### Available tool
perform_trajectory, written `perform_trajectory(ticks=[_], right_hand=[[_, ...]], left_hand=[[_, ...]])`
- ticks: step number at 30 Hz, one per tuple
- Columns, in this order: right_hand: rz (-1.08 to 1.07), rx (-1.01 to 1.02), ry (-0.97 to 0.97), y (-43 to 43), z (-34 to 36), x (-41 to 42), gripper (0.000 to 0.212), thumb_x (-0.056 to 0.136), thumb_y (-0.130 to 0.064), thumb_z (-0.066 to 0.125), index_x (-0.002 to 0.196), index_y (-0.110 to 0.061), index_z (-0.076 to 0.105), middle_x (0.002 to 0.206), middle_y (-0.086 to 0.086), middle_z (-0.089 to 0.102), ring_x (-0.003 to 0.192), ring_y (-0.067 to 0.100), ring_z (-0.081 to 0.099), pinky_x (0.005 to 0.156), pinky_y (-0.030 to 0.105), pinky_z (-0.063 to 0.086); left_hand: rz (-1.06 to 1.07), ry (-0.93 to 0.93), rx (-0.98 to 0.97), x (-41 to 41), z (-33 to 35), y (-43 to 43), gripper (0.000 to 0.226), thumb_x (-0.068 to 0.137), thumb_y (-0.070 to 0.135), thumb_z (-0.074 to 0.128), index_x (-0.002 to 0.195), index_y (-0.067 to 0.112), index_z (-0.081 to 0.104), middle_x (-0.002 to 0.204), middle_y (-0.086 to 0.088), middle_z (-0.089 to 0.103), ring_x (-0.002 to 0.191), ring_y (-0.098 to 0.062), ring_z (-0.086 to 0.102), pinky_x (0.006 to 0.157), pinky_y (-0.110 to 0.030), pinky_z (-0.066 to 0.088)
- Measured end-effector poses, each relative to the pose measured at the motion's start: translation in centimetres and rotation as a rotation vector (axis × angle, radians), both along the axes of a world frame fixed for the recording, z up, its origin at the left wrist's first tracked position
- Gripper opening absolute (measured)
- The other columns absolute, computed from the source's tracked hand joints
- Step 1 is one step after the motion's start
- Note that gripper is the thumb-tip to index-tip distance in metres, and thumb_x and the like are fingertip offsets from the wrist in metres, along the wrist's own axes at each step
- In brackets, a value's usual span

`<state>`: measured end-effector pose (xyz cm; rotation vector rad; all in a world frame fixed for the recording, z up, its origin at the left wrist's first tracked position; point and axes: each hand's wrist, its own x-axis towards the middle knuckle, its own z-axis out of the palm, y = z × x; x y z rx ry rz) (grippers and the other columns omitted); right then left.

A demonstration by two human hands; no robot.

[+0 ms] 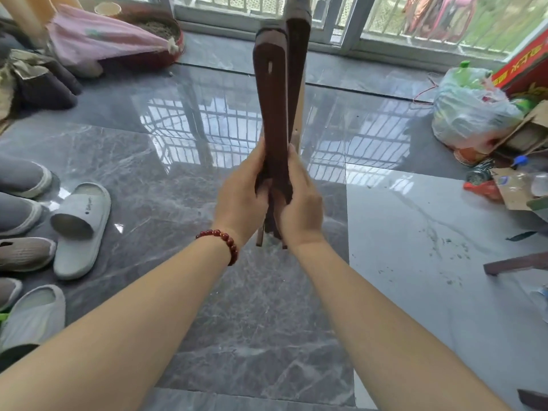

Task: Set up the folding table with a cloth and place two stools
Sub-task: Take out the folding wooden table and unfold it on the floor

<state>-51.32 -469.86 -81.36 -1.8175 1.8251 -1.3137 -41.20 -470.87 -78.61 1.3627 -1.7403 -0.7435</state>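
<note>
L hand (241, 194) & R hand (299, 203) wrap fingers (260, 161) round the folded brown frame (271, 108) down low, so its tall top at 12 o'clock may tip.

No text can be read in full. The red box (523, 68) at the upper right edge of the frame carries large yellow characters, cut off and illegible. The white slipper (81, 229) at the left bears a small dark print on its strap, too small to make out.
</note>
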Motion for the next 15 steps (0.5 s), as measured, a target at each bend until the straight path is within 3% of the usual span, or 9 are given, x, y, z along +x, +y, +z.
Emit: perform_trajectory(ticks=[3,9,11,15], right_hand=[[0.013,-0.105,0.026,0.0,-1.4,-0.1,0.059,0.089,0.003,0.056,0.143,-0.005,0.035,0.146,0.009,0.042,0.13,0.019,0.046,0.104,0.011,0.035],[-0.02,-0.257,0.03,-0.4,-3.5,-0.7,0.06,0.085,0.01,0.054,0.141,0.003,0.035,0.148,0.018,0.036,0.138,0.023,0.034,0.107,0.006,0.024],[-0.047,-0.299,0.025,-0.6,-4.0,-0.9,0.06,0.083,0.013,0.054,0.14,0.006,0.036,0.146,0.02,0.038,0.135,0.023,0.036,0.102,-0.001,0.021],[-0.098,-0.286,-0.044,-0.4,-5.3,-1.1,0.065,0.082,0.011,0.054,0.142,0.004,0.031,0.141,0.019,0.045,0.123,0.021,0.046,0.092,-0.009,0.022]], left_hand=[[-0.044,-0.031,-0.1,0.1,-1.7,0.0,0.075,0.085,-0.006,0.051,0.149,0.024,0.025,0.13,0.015,0.05,0.113,-0.002,0.052,0.093,-0.003,0.038],[0.02,-0.058,-0.279,-0.5,-4.8,-0.3,0.071,0.082,-0.008,0.057,0.145,0.011,0.031,0.145,-0.001,0.04,0.132,-0.009,0.038,0.108,-0.011,0.029],[0.075,0.003,-0.239,-0.8,-5.3,-0.2,0.069,0.083,-0.003,0.059,0.145,0.011,0.032,0.138,-0.001,0.048,0.125,-0.011,0.046,0.104,-0.014,0.036],[0.112,0.052,-0.208,-1.1,-6.4,0.1,0.058,0.085,0.002,0.059,0.139,0.018,0.044,0.103,0.015,0.057,0.09,0.004,0.052,0.085,0.002,0.038]])
